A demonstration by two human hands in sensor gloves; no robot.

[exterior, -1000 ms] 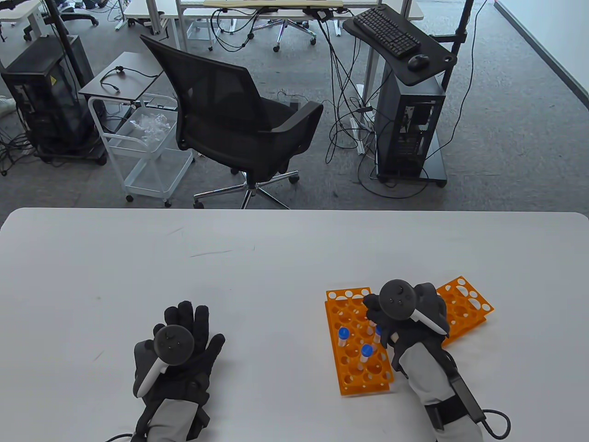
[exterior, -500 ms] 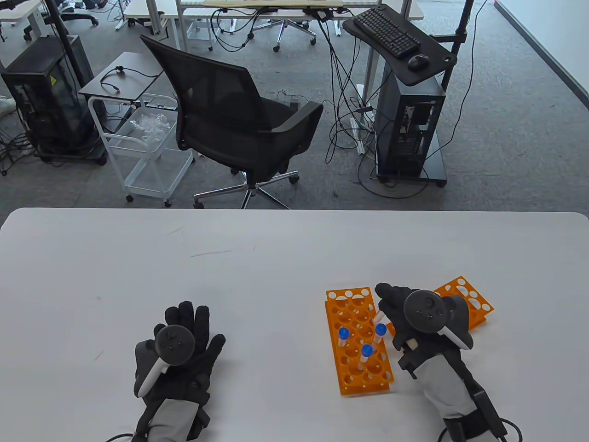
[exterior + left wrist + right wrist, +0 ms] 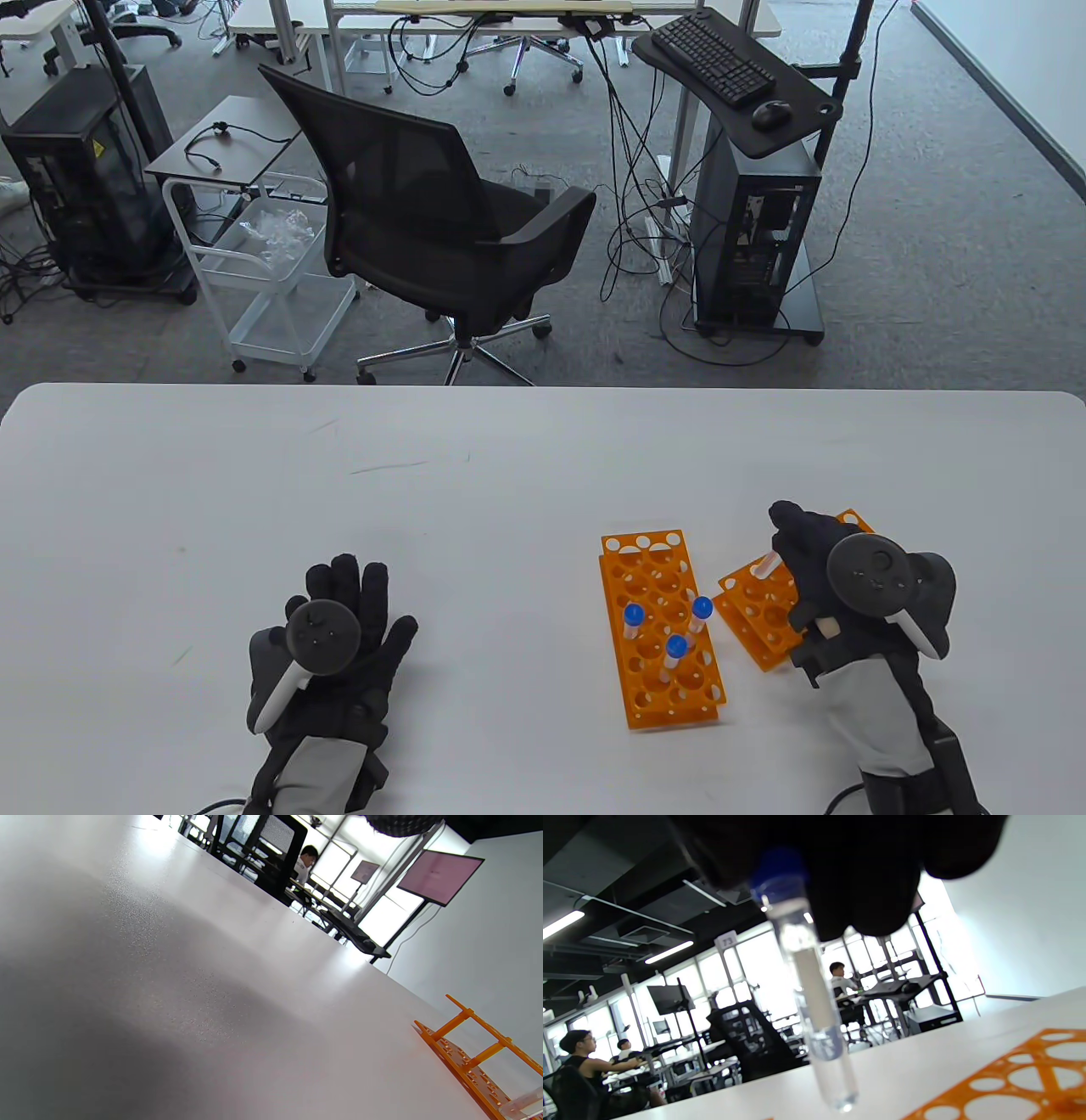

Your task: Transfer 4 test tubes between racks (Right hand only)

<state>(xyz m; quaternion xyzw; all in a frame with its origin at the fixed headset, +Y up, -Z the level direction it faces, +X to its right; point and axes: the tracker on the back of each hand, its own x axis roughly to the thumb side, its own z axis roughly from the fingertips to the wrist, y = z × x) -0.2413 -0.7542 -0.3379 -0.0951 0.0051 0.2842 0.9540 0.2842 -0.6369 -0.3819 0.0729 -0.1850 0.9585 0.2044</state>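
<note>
Right wrist view alone shows the blue cap of the test tube (image 3: 814, 1001) in the right hand's (image 3: 836, 577) grip.

Two orange racks on the table: one rack (image 3: 662, 628) at about 5 o'clock, the other rack (image 3: 758, 609) just at its 3 o'clock. Four blue-capped tubes total, three standing in the first rack (image 3: 632, 619) (image 3: 701, 613) (image 3: 675, 654) and a fourth tube (image 3: 814, 1001) up over the second. Two gloved hands, left (image 3: 327, 654) and right (image 3: 848, 586).
</note>
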